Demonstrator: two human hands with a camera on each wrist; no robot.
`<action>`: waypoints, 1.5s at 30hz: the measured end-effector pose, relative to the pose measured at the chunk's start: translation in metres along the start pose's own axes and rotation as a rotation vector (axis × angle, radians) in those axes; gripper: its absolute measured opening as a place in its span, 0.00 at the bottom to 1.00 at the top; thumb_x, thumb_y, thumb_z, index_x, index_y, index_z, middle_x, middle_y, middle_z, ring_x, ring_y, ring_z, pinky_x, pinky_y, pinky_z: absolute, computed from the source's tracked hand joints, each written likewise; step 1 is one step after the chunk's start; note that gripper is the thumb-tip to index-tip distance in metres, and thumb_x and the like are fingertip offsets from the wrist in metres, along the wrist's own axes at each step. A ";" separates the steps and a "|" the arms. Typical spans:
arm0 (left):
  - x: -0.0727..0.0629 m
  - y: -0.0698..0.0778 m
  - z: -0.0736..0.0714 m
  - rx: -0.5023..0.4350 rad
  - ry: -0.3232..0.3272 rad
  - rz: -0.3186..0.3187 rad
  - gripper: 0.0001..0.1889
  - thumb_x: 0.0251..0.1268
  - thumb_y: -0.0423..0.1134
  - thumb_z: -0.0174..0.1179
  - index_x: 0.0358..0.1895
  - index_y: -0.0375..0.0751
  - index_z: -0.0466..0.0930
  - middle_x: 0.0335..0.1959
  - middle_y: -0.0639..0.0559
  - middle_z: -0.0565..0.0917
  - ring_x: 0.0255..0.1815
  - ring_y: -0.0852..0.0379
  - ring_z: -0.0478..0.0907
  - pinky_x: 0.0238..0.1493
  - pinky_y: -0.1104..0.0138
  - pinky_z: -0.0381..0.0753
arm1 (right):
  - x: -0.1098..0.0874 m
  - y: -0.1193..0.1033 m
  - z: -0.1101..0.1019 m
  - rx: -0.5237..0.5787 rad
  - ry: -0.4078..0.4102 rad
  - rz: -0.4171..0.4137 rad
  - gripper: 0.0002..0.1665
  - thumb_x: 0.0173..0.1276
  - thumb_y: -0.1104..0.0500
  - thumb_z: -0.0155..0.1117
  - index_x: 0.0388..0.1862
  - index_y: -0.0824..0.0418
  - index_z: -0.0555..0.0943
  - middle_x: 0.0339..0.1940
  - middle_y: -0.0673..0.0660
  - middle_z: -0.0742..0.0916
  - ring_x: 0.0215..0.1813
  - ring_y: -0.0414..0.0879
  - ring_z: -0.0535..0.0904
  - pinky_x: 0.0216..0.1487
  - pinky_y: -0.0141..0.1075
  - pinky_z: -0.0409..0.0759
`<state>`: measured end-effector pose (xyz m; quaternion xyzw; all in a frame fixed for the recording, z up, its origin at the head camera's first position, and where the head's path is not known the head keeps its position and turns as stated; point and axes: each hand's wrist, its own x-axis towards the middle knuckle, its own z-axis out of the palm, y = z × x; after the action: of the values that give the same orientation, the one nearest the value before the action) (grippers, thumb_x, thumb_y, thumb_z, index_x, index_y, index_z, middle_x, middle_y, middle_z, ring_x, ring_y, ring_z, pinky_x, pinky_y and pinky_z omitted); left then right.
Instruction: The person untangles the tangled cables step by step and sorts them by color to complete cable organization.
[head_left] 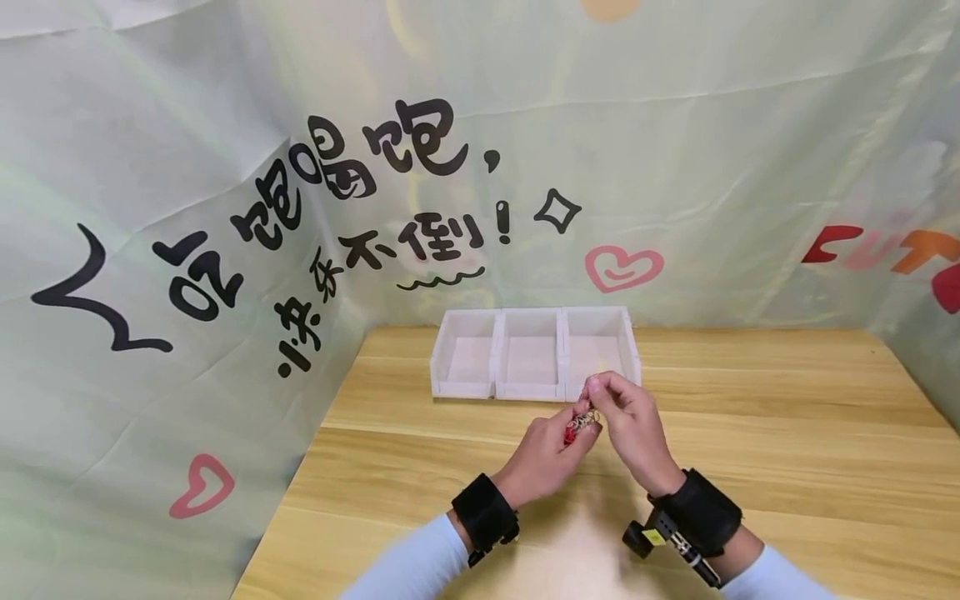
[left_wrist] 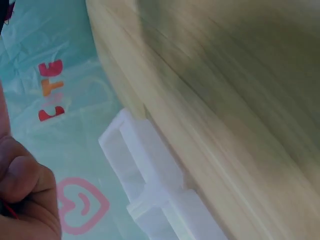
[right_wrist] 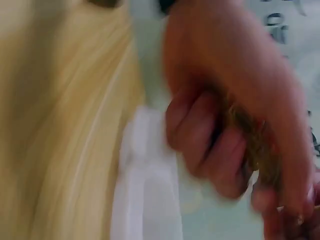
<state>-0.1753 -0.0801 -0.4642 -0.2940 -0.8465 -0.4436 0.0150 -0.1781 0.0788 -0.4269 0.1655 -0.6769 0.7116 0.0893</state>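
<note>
We see a row of three white bins (head_left: 528, 392) on the wooden table (head_left: 787, 467), and we take their places as our landmark. On the near side of the bins, in front of the right-hand one, a small bundle of metal rings and red bits (head_left: 581, 427) is held up off the table between two hands. The left hand (head_left: 536, 460), slightly left of the bundle, has its fingers curled around it in a firm grasp. The right hand (head_left: 637, 427), also on the near side of the right-hand bin, has thumb and forefinger pinching the bundle's upper end; blur in the right wrist view keeps us from telling which piece. Its fingertips overlap that bin's front edge as we look from the head.

Both wrists, nearer to us than the bins, wear black bands (head_left: 697, 512) over light blue sleeves (head_left: 412, 562). Behind the bins hangs a pale green cloth (head_left: 720, 183), with a pink heart (head_left: 651, 279) above the right-hand bin and black writing (head_left: 427, 137) above and left of the row.
</note>
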 end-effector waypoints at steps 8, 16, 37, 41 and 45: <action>-0.015 -0.008 0.000 -0.021 0.003 -0.059 0.17 0.81 0.55 0.47 0.35 0.50 0.72 0.18 0.62 0.65 0.15 0.69 0.60 0.17 0.75 0.62 | 0.028 -0.015 -0.004 0.495 0.082 0.083 0.16 0.83 0.59 0.48 0.33 0.64 0.71 0.21 0.54 0.56 0.23 0.46 0.50 0.27 0.36 0.51; -0.027 -0.018 -0.018 -0.115 0.097 -0.127 0.18 0.79 0.57 0.51 0.33 0.50 0.73 0.19 0.60 0.65 0.18 0.67 0.61 0.22 0.73 0.63 | 0.063 -0.008 -0.012 0.337 0.070 0.119 0.17 0.80 0.55 0.56 0.42 0.70 0.80 0.22 0.51 0.69 0.24 0.42 0.63 0.27 0.31 0.63; -0.044 -0.024 -0.037 -0.171 0.188 -0.177 0.14 0.76 0.54 0.56 0.35 0.50 0.77 0.21 0.61 0.71 0.19 0.67 0.65 0.20 0.73 0.66 | 0.143 0.044 0.032 -0.498 -0.241 0.317 0.31 0.80 0.50 0.55 0.69 0.73 0.71 0.65 0.73 0.77 0.66 0.66 0.72 0.64 0.53 0.72; -0.044 -0.026 -0.039 -0.173 0.190 -0.176 0.13 0.76 0.54 0.56 0.37 0.50 0.78 0.22 0.60 0.72 0.20 0.66 0.67 0.21 0.73 0.67 | 0.142 0.047 0.032 -0.695 -0.342 0.296 0.35 0.78 0.50 0.56 0.71 0.75 0.68 0.65 0.75 0.77 0.66 0.67 0.72 0.62 0.55 0.73; -0.043 -0.027 -0.043 -0.165 0.198 -0.169 0.12 0.76 0.53 0.56 0.38 0.50 0.79 0.24 0.59 0.75 0.23 0.66 0.70 0.23 0.72 0.71 | 0.139 0.046 0.033 -0.666 -0.342 0.283 0.32 0.78 0.50 0.57 0.69 0.73 0.71 0.61 0.72 0.80 0.63 0.65 0.76 0.59 0.53 0.75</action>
<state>-0.1642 -0.1452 -0.4709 -0.1766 -0.8233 -0.5382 0.0369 -0.3198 0.0291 -0.4191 0.1487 -0.8918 0.4206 -0.0748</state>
